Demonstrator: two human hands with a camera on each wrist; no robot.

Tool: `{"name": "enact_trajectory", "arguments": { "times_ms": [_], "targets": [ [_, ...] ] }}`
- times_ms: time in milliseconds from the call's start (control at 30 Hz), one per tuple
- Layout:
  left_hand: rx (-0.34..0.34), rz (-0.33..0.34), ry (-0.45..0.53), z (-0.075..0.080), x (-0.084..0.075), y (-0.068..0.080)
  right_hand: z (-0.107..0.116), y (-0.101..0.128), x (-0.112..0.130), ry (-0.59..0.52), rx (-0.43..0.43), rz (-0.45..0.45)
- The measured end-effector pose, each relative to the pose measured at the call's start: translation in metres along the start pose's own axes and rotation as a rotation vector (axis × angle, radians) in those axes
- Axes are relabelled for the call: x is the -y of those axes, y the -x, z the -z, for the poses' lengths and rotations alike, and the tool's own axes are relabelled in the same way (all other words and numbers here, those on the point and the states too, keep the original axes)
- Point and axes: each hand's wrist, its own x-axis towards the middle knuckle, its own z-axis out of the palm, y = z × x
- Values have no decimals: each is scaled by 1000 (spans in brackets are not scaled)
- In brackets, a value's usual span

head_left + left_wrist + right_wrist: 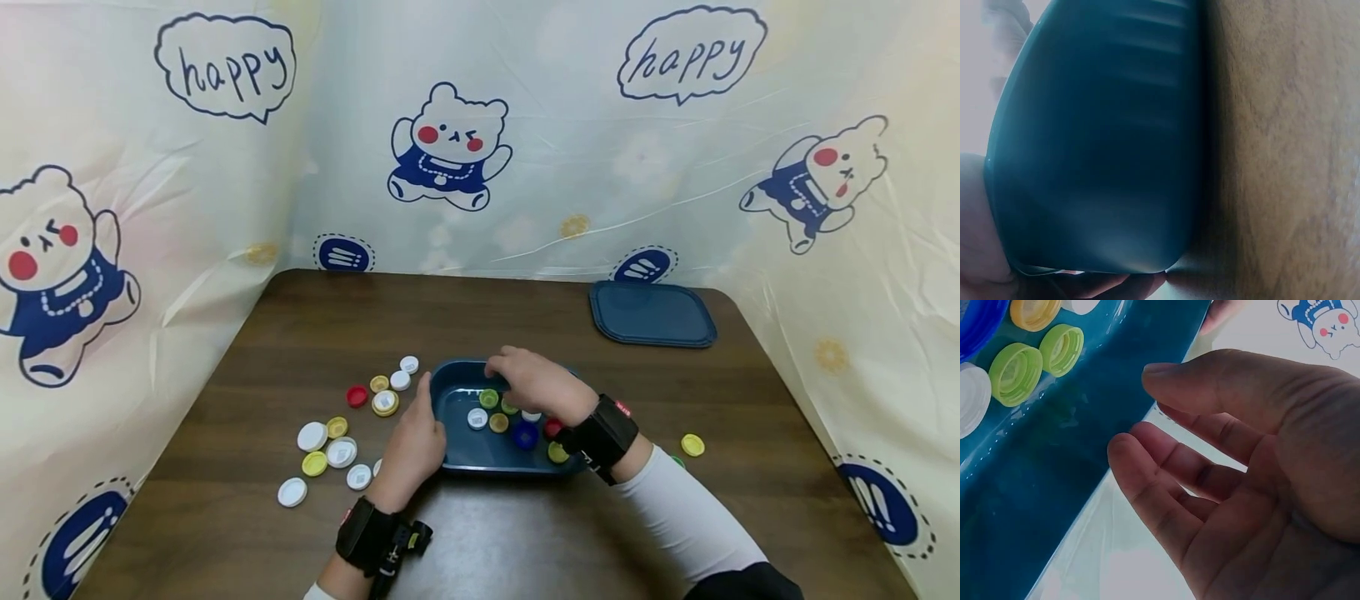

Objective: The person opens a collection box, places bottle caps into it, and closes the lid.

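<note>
Right hand (534,385) over the blue tray (459,402), fingers loosely curled and apart, holding nothing in the wrist view; fingertips (1127,450) just above the tray's inner wall. Left hand (411,444) against the tray's left side, thumb along the rim and fingers round the wall, steadying it. Tray near the middle of the brown table (525,533), already holding a mix of bottle caps: green cap (489,398), white cap (477,417), yellow cap (498,422), blue cap (525,435), red cap (552,427).

Looks like the step of dropping or spreading caps inside the tray, with a good share gathered. Loose caps (341,452) scattered on the table just left of the tray, one yellow stray (692,445) well off to the right. Next move probably calls for reaching to the loose pile, pinching a cap and keeping the tray held still. Blue lid (651,314) flat at the far right of the table, apart from everything; bear-print curtain (450,150) behind.
</note>
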Motion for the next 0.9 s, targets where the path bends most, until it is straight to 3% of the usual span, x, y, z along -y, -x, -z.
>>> {"name": "enact_trajectory", "arguments": {
  "times_ms": [233, 433, 733, 900],
  "targets": [
    [3, 6, -8, -1, -1, 0, 0, 13, -10, -2, -46, 18],
    [-3, 4, -17, -1, -1, -1, 3, 29, -24, -6, -68, -23],
    [-4, -15, -18, -3, -1, -2, 10, 77, -62, -89, -158, -108],
    [-7, -15, -18, -4, 0, -2, 3, 102, -86, -111, -164, -153]
  ]
}}
